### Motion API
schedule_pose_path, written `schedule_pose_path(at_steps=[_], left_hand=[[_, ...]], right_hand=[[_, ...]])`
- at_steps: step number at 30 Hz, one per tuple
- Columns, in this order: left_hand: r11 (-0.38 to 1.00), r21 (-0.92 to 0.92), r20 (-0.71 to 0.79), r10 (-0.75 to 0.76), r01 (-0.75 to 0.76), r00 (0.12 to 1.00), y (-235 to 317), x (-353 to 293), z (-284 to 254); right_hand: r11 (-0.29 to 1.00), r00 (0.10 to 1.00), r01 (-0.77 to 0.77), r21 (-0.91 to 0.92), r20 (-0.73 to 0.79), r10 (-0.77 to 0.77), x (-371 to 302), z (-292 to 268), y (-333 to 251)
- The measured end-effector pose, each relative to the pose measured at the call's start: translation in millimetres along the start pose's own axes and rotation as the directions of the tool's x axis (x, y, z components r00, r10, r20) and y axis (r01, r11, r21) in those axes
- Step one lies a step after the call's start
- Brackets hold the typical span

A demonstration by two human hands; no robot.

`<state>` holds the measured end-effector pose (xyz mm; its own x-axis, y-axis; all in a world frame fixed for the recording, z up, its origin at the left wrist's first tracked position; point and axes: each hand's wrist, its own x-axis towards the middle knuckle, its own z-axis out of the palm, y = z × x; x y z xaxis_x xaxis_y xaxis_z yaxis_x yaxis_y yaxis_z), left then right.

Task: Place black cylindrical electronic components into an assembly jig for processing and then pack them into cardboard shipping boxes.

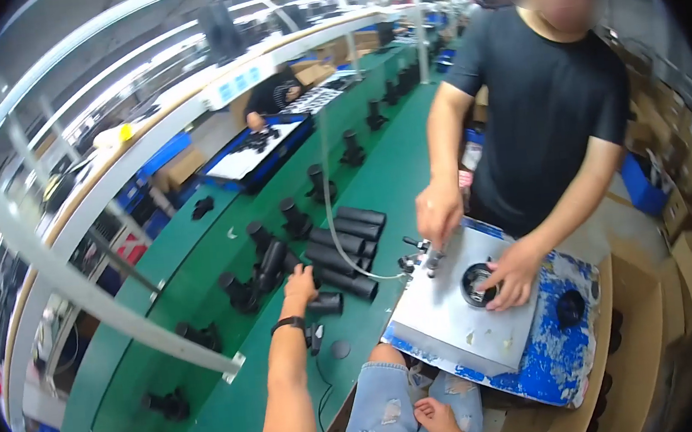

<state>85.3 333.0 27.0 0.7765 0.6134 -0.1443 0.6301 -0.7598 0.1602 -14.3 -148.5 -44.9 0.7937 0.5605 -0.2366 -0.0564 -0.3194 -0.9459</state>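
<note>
My left hand (300,285), with a dark band at the wrist, reaches over the green bench. Its fingers close on the end of a black tubular part (271,264) that tilts over the conveyor side. Thick black tubes (339,260) lie side by side just right of this hand, one of them (326,304) close to its heel. My right hand (437,418) rests on my jeans between the thighs, fingers loosely extended, with nothing seen in it.
A co-worker (546,88) stands across, hands at a grey metal box (464,313) with a round black part (481,285). A blue worn board (571,348) lies under the box. Black fittings (316,183) line the green conveyor (239,226). Cardboard boxes (637,338) stand right.
</note>
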Motion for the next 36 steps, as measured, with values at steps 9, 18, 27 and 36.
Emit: schedule_pose_path(at_steps=[9,18,27,36], left_hand=[[0.999,0.035,0.042,-0.010,0.009,0.999,19,19,20],[0.955,-0.260,-0.435,0.016,-0.143,0.900,40,-125,-42],[0.063,-0.965,-0.239,0.172,-0.253,0.956,81,-358,4],[0.840,-0.525,-0.455,-0.143,-0.135,0.879,10,-332,74]], right_hand=[[0.998,0.999,-0.032,-0.061,0.031,0.034,-7,-3,-10],[0.999,0.998,-0.028,-0.017,0.063,0.029,-12,-9,-12],[0.787,0.978,-0.095,0.609,0.204,-0.039,8,18,-108],[0.085,0.977,-0.212,0.974,0.210,0.033,7,2,-104]])
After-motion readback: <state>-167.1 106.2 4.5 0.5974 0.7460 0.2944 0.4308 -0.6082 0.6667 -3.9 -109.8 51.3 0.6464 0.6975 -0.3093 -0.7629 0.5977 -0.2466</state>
